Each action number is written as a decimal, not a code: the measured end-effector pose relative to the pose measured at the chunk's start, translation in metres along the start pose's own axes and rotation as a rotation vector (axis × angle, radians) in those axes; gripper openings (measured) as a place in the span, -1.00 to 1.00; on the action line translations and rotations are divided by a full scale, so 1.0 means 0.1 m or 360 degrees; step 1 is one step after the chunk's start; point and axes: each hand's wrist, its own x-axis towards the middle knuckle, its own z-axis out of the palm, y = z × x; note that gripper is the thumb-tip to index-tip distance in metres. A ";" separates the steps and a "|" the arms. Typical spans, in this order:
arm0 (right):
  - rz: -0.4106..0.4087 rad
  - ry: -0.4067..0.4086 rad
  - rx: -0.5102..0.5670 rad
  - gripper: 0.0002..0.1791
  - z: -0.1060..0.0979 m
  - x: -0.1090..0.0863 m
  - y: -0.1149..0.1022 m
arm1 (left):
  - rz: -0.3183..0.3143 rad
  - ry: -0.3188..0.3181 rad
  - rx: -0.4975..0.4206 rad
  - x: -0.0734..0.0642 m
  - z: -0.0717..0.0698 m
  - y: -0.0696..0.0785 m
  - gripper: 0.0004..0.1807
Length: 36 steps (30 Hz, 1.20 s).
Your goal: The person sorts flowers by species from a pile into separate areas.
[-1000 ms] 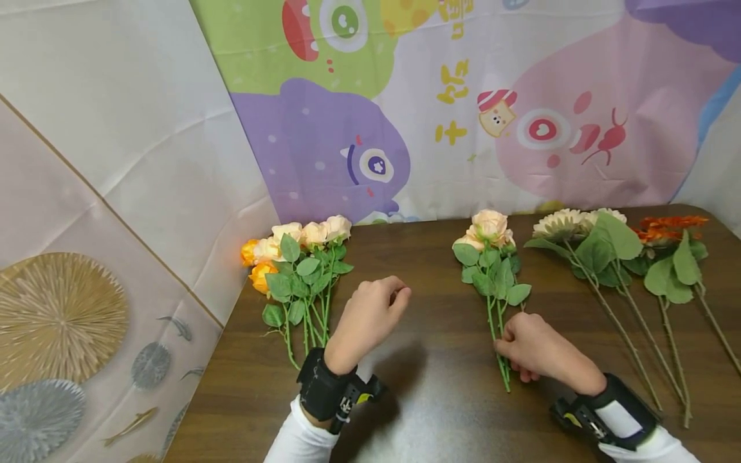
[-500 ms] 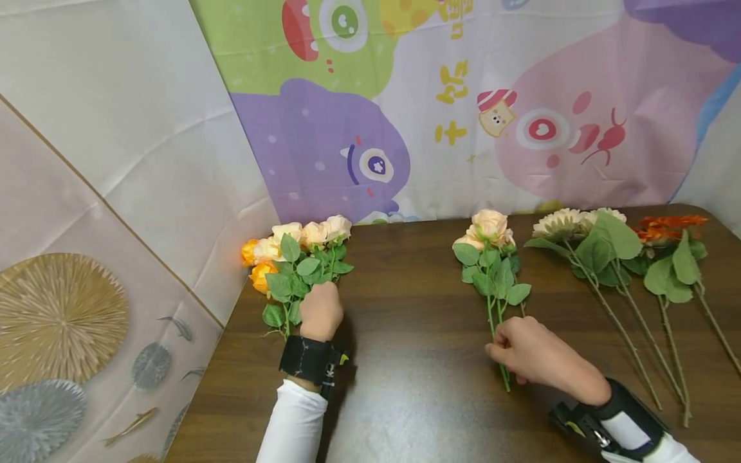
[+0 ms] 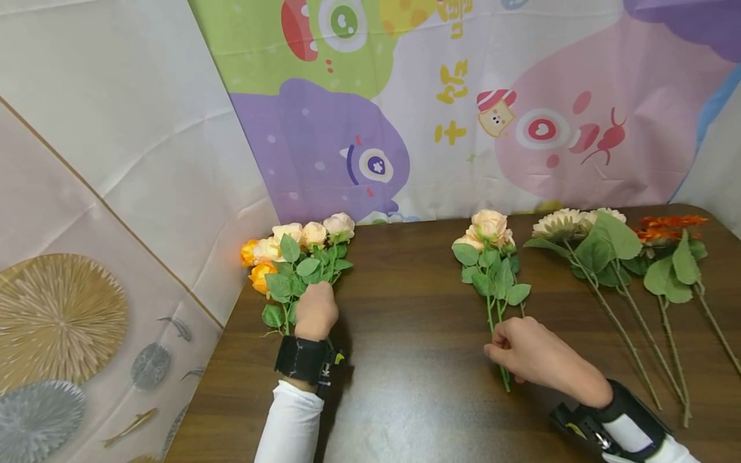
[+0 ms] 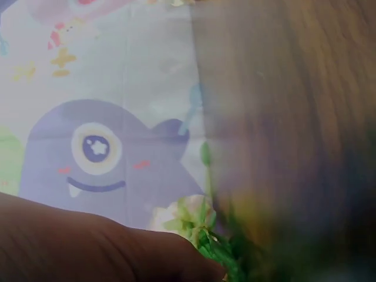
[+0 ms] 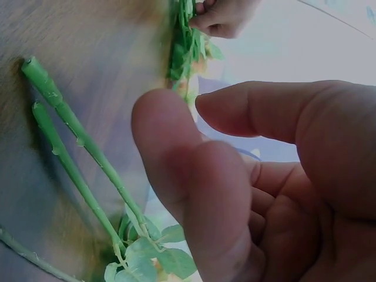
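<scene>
A bunch of artificial roses, peach and orange, lies at the left of the table, with green leaves (image 3: 280,287). My left hand (image 3: 316,310) pinches a stem at the right side of this bunch, belonging to a pale peach rose (image 3: 339,225); its fingertips are hidden in the head view. The right wrist view also shows that left hand (image 5: 226,16) on the green stems. Two or so peach roses (image 3: 489,226) lie apart at centre right. Over their stems (image 5: 88,144) hovers my right hand (image 3: 535,350), fingers loosely bent, thumb and forefinger apart, holding nothing.
Cream flowers (image 3: 558,225) and rust-orange flowers (image 3: 671,226) on long stems lie at the right of the brown wooden table (image 3: 405,360). A cartoon-printed cloth (image 3: 428,173) hangs behind the table, and a pale patterned cloth (image 3: 173,161) at the left.
My left hand has moved left and down onto the left bunch and taken hold of a rose stem; that bloom has shifted slightly right. The right hand has barely moved.
</scene>
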 end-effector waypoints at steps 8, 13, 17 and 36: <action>-0.0015 0.0004 0.0009 -0.65 0.00 -0.01 -0.01 | 0.0020 0.0048 -0.0046 -0.05 -0.11 0.10 -0.73; -0.0017 0.0002 0.0008 -0.67 -0.01 -0.02 -0.03 | 0.0095 0.0216 -0.0029 -0.12 -0.18 0.16 -0.79; -0.0022 -0.0001 0.0020 -0.69 -0.01 -0.03 -0.04 | 0.0188 0.0406 -0.0042 -0.19 -0.23 0.24 -0.88; -0.0339 0.0213 0.0285 -0.85 -0.01 -0.11 -0.16 | 0.0974 0.0335 -0.0709 -0.57 -0.44 0.81 -0.92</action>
